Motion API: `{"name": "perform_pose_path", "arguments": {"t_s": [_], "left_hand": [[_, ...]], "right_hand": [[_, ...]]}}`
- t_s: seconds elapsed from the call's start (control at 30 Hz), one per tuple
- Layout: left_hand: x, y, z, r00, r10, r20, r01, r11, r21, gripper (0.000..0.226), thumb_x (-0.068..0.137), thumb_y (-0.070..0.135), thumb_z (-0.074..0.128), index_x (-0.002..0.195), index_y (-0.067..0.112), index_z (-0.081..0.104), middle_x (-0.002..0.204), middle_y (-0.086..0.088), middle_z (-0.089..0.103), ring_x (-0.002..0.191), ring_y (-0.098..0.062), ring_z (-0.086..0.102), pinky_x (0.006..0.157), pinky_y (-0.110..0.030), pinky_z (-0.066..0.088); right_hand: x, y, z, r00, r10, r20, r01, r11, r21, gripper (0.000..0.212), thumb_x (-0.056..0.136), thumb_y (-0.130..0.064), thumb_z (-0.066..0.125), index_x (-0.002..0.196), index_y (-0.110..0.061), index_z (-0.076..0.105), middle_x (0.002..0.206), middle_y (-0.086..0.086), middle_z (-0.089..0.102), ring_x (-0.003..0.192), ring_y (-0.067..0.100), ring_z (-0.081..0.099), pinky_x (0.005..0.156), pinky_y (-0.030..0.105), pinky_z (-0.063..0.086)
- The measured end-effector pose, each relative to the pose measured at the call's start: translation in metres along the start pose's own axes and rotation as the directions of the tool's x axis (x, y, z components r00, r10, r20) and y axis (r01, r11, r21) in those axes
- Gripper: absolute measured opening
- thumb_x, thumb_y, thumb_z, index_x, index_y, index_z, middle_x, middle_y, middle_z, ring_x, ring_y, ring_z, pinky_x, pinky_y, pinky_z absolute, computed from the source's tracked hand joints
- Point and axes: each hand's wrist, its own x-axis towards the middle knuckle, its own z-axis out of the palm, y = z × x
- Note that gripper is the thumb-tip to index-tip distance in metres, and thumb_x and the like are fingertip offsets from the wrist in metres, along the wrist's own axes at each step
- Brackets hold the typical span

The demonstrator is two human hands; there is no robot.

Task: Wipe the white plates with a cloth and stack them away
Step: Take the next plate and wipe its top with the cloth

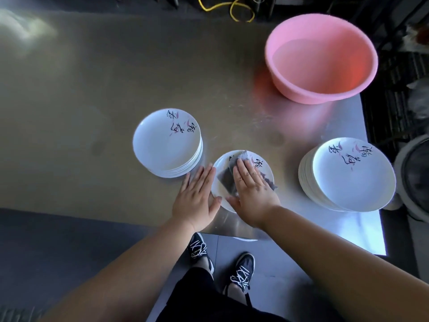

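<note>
White plates are mid-clean on a steel tabletop point(92, 89). A single plate point(223, 164) lies close to the near edge in front of a standing person, between two stacks. The person's right hand point(251, 189) lies flat, fingers straight, and presses a grey cloth point(226, 182) onto the plate's face. The left hand point(197, 196), also flat with fingers extended, rests on the tabletop against the plate's left rim and appears to steady it; neither hand grips anything.

One stack of plates point(162, 145) stands just beyond the left hand. A taller stack point(348, 177) sits by the tabletop's right edge, its top plate leaning out over those below. A pink basin point(290, 89) occupies the far right corner.

The job looks well under way but far from over. One stack is presumably wiped and the other waiting, though nothing shows which is which. The plate in hand has yet to be finished and put away, and many more appear to remain.
</note>
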Motion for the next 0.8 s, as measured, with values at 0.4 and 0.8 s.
{"name": "perform_pose_path", "arguments": {"t_s": [0.4,0.8], "left_hand": [[0.002,0.000,0.003,1.000,0.007,-0.005,-0.007,0.999,0.040,0.081,0.103,0.057,0.034,0.168,0.015,0.009,0.176,-0.001,0.010,0.163,-0.020,0.007,0.128,-0.054,0.017],[0.001,0.000,0.004,0.999,0.009,-0.048,-0.007,0.999,0.036,0.081,0.101,0.053,0.043,0.167,0.013,0.018,0.175,0.000,0.015,0.162,-0.020,0.011,0.129,-0.054,0.017]], "right_hand": [[-0.020,0.025,0.024,0.924,-0.343,0.172,0.375,0.901,-0.219,0.100,0.098,-0.080,0.014,0.160,-0.004,0.037,0.170,0.016,0.021,0.158,0.036,0.014,0.126,0.054,0.019],[-0.036,0.030,0.024,0.920,-0.328,0.214,0.373,0.902,-0.219,0.105,0.094,-0.086,0.009,0.163,-0.009,0.028,0.171,0.022,0.013,0.159,0.042,0.009,0.126,0.058,0.021]]}}
